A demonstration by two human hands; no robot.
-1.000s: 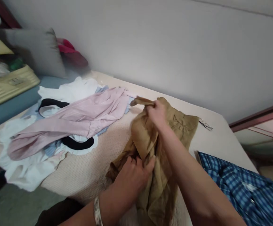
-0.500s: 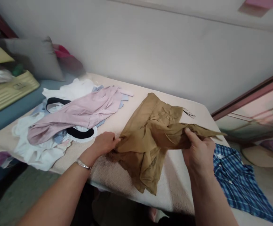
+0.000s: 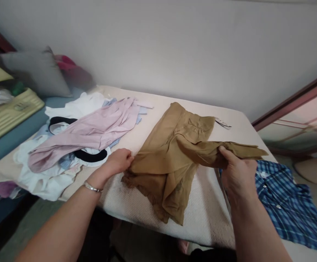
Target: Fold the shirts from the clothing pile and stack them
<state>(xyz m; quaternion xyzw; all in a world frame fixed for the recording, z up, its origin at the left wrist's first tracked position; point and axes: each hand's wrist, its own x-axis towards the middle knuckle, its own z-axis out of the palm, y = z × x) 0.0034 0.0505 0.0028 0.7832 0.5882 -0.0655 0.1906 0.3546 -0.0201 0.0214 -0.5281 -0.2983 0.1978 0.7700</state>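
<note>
A mustard-brown garment (image 3: 158, 153) with a gathered knot on its front and a frilled lower edge lies partly folded on the cloth-covered table. Its left edge is pinched by my left hand (image 3: 118, 160), which wears a silver bracelet (image 3: 93, 186). My right hand (image 3: 237, 171) grips a long strip of the same garment, perhaps a sleeve, between thumb and fingers and pulls it out to the right, lifted above the surface. Thin dark strings (image 3: 223, 124) lie beyond the garment's upper right corner.
On the left lies a heap of white and blue clothes under a pink garment (image 3: 101, 125), with black bands showing. A blue checked shirt (image 3: 286, 200) is at the right. Behind are a grey cushion (image 3: 36, 71) and a yellow basket (image 3: 19, 109). The table (image 3: 144, 202) meets a wall.
The brown strip in my right hand has moved slightly right and straightened. My left hand keeps its hold at the garment's edge, now lying flatter. The view has tilted slightly down.
</note>
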